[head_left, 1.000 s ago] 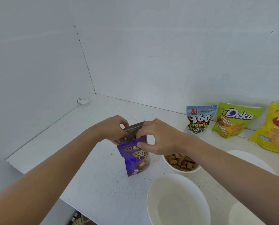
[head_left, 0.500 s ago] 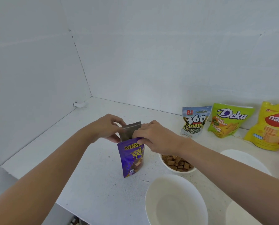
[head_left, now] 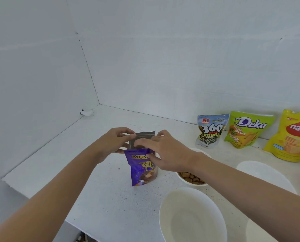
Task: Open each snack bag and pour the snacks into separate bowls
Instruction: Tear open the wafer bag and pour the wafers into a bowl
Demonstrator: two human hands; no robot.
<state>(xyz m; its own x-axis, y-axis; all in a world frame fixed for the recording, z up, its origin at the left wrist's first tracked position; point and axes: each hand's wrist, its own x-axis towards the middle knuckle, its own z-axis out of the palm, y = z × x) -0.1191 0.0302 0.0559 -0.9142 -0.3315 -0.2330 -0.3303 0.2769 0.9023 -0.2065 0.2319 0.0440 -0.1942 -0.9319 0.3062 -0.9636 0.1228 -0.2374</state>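
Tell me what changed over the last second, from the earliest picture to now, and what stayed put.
The right hand shifted its fingers down the front of the purple bag, from its top edge onto the purple panel. The left hand kept its pinch on the silver top. The bag stayed upright on the counter. The bowl of brown snacks, the empty bowls and the three bags by the wall did not move.

Head view: a purple snack bag [head_left: 142, 169] stands upright on the white counter [head_left: 96, 189], its silver inner top open, with the left hand [head_left: 115, 142] pinching the top edge at the left and the right hand [head_left: 165, 152] gripping the front panel. Just right of the bag sits a small bowl [head_left: 192, 179] holding brown snack pieces, with an empty white bowl [head_left: 192, 217] nearer the camera. Against the back wall stand a 360 Kuaci bag [head_left: 210, 131], a green Deka bag [head_left: 245, 129] and a yellow Nabati bag [head_left: 292, 137].
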